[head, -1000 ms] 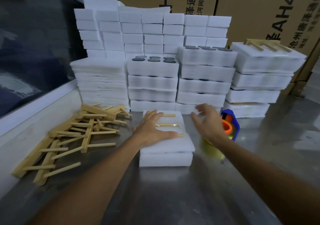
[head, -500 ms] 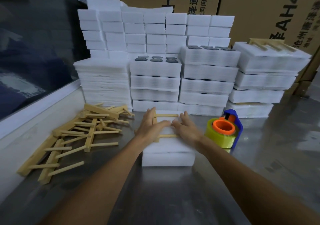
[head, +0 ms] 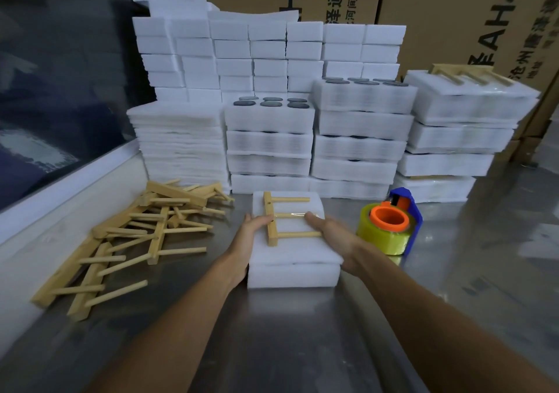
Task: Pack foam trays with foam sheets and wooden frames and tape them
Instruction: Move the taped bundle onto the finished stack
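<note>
Centrally, foam tray on steel surface, wooden frame taped on top; left hand and right hand grip tray's sides, fingers curled over top edges; tape dispenser just right.

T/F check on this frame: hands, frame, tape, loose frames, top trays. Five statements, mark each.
1. Both hands, left hand and right hand, hold the foam pack by its sides. True.
2. A wooden frame lies on top of the pack. True.
3. The tape dispenser is in the right hand. False: it stands on the table, right of the pack.
4. Loose frames are piled left of the pack. True.
5. The trays behind the pack are empty on top. False: dark discs sit in them.
</note>
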Demonstrator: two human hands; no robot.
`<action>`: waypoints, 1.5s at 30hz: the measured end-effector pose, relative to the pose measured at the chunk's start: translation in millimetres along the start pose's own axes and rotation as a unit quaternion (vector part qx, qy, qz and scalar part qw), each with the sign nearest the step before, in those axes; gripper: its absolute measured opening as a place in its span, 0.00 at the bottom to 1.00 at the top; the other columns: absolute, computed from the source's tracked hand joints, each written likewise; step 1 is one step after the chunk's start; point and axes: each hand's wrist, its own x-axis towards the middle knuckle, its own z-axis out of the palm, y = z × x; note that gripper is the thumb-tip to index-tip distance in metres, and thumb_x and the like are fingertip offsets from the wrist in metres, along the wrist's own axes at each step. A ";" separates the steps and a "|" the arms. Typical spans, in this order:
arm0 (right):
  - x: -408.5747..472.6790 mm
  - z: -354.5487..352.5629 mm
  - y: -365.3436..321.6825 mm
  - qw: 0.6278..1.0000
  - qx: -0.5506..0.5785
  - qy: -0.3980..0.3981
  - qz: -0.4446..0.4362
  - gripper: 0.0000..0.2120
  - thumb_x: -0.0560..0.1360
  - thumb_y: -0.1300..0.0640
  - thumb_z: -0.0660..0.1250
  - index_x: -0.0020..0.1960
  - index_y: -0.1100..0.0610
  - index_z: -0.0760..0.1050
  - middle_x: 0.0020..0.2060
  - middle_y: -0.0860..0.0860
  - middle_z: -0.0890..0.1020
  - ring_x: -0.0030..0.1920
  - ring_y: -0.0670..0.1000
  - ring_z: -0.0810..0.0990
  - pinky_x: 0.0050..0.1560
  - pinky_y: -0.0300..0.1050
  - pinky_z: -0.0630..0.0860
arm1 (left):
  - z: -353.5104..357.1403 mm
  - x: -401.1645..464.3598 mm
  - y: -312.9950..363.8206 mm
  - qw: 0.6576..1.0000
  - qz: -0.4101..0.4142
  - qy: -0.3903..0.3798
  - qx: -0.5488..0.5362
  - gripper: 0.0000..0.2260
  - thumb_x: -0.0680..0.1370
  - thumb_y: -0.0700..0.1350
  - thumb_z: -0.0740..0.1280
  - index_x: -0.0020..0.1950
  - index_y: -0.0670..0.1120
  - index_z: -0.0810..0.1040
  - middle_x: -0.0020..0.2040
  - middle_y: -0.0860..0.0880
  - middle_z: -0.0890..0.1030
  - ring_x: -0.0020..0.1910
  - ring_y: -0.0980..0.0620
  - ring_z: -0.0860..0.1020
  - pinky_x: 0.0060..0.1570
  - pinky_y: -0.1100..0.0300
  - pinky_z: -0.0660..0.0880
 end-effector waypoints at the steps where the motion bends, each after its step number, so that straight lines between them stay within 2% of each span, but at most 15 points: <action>1: -0.5 -0.5 -0.4 1.000 0.000 -0.006 0.002 0.17 0.82 0.48 0.64 0.64 0.57 0.77 0.54 0.56 0.86 0.53 0.57 0.85 0.56 0.54 0.81 | -0.4 -0.3 -0.4 1.000 0.000 0.001 0.000 0.37 0.74 0.51 0.69 0.80 0.47 0.56 0.77 0.44 0.65 0.73 0.41 0.67 0.71 0.43 0.65; 6: -4.8 -0.6 -4.0 0.999 0.024 -0.037 0.013 0.16 0.81 0.49 0.66 0.64 0.58 0.78 0.52 0.55 0.86 0.50 0.55 0.87 0.42 0.46 0.83 | 1.6 -2.7 0.4 1.000 0.006 -0.009 -0.010 0.47 0.65 0.52 0.72 0.80 0.47 0.56 0.76 0.44 0.66 0.72 0.41 0.69 0.71 0.43 0.66; 12: -10.6 -1.5 -4.8 0.996 0.061 -0.055 0.024 0.18 0.80 0.46 0.66 0.64 0.56 0.78 0.54 0.56 0.86 0.52 0.56 0.86 0.46 0.48 0.84 | -1.7 -0.9 -2.1 1.000 0.004 -0.004 -0.002 0.36 0.75 0.48 0.69 0.80 0.48 0.57 0.74 0.43 0.69 0.68 0.41 0.73 0.68 0.42 0.69; 17: -14.0 2.9 -4.3 0.996 0.066 -0.044 -0.031 0.15 0.81 0.50 0.65 0.67 0.49 0.72 0.58 0.55 0.84 0.55 0.56 0.85 0.49 0.52 0.84 | 0.7 -7.5 -0.9 1.000 0.007 -0.011 0.002 0.27 0.75 0.45 0.68 0.74 0.50 0.68 0.63 0.43 0.79 0.59 0.41 0.79 0.62 0.41 0.74; 20: -19.1 1.1 -5.8 0.995 0.086 -0.034 -0.033 0.18 0.81 0.48 0.66 0.69 0.45 0.67 0.60 0.54 0.82 0.57 0.57 0.84 0.54 0.57 0.82 | 2.7 -9.2 1.2 1.000 0.020 -0.009 -0.001 0.32 0.75 0.43 0.68 0.77 0.51 0.63 0.68 0.45 0.76 0.63 0.40 0.77 0.65 0.40 0.72; 24: -26.3 -9.4 -16.0 0.995 0.080 0.031 -0.042 0.27 0.78 0.44 0.67 0.73 0.47 0.62 0.60 0.55 0.80 0.55 0.57 0.84 0.44 0.54 0.84 | 21.8 -18.3 18.2 0.996 0.066 -0.065 -0.005 0.23 0.76 0.39 0.66 0.70 0.51 0.73 0.61 0.44 0.82 0.59 0.41 0.80 0.62 0.41 0.74; 26: -30.2 -21.8 -21.1 0.993 0.097 0.050 -0.041 0.29 0.77 0.43 0.68 0.73 0.53 0.64 0.61 0.58 0.81 0.56 0.60 0.83 0.49 0.57 0.83 | 33.4 -21.4 28.8 0.992 0.065 -0.111 0.011 0.18 0.77 0.41 0.64 0.65 0.52 0.77 0.58 0.43 0.83 0.54 0.42 0.82 0.56 0.46 0.78; 28: -37.7 -38.8 -26.8 0.991 0.115 0.063 -0.039 0.29 0.77 0.43 0.69 0.73 0.53 0.68 0.60 0.59 0.82 0.55 0.61 0.84 0.51 0.58 0.83 | 44.9 -19.8 36.4 0.989 0.053 -0.141 0.008 0.15 0.78 0.45 0.62 0.63 0.50 0.80 0.58 0.44 0.83 0.56 0.43 0.81 0.58 0.48 0.77; 30: -47.1 -57.7 -33.4 0.987 0.131 0.082 -0.032 0.29 0.76 0.42 0.70 0.73 0.53 0.70 0.59 0.59 0.83 0.55 0.62 0.84 0.53 0.58 0.82 | 61.1 -14.9 41.0 0.990 0.044 -0.128 -0.038 0.14 0.80 0.48 0.61 0.57 0.47 0.84 0.58 0.46 0.83 0.60 0.44 0.79 0.65 0.50 0.72; 32: -55.4 -76.7 -40.0 0.981 0.163 0.086 -0.054 0.27 0.77 0.43 0.69 0.72 0.55 0.72 0.61 0.60 0.82 0.59 0.63 0.82 0.60 0.61 0.78 | 80.2 -6.4 40.8 0.993 0.045 -0.078 -0.072 0.13 0.81 0.50 0.60 0.51 0.46 0.83 0.57 0.47 0.82 0.60 0.47 0.78 0.66 0.53 0.70; 34: -62.8 -96.5 -47.1 0.971 0.202 0.095 -0.089 0.27 0.79 0.45 0.66 0.73 0.57 0.70 0.64 0.62 0.79 0.64 0.64 0.79 0.66 0.63 0.74 | 100.1 0.7 33.3 0.997 0.040 -0.049 -0.047 0.14 0.82 0.53 0.58 0.50 0.48 0.80 0.55 0.48 0.81 0.54 0.49 0.79 0.55 0.54 0.74; 36: -69.9 -117.1 -53.9 0.959 0.231 0.128 -0.106 0.27 0.80 0.46 0.65 0.75 0.58 0.67 0.66 0.62 0.77 0.66 0.64 0.76 0.68 0.64 0.72 | 118.3 6.1 16.0 0.994 0.054 -0.027 0.088 0.13 0.82 0.53 0.58 0.49 0.50 0.79 0.51 0.47 0.82 0.47 0.48 0.79 0.43 0.56 0.75; 39: -76.6 -150.8 -56.6 0.938 0.265 0.196 -0.109 0.28 0.81 0.47 0.65 0.77 0.57 0.63 0.68 0.60 0.75 0.67 0.62 0.76 0.68 0.64 0.72 | 138.5 13.6 -15.2 0.917 0.157 -0.033 0.365 0.11 0.80 0.44 0.60 0.58 0.53 0.80 0.59 0.46 0.80 0.58 0.44 0.78 0.52 0.56 0.74; 42: -79.4 -183.6 -55.3 0.918 0.288 0.254 -0.103 0.28 0.80 0.47 0.66 0.76 0.57 0.65 0.68 0.59 0.76 0.65 0.60 0.78 0.65 0.64 0.74 | 152.2 16.5 -33.8 0.853 0.166 -0.119 0.480 0.20 0.79 0.44 0.62 0.71 0.55 0.71 0.70 0.42 0.68 0.71 0.42 0.68 0.67 0.49 0.68; 45: -79.2 -210.1 -50.6 0.880 0.309 0.348 -0.098 0.31 0.78 0.45 0.69 0.76 0.54 0.63 0.68 0.57 0.76 0.61 0.59 0.81 0.60 0.65 0.77 | 166.5 14.3 -43.4 0.774 0.173 -0.141 0.593 0.27 0.78 0.51 0.64 0.76 0.61 0.61 0.69 0.45 0.60 0.72 0.42 0.60 0.67 0.46 0.65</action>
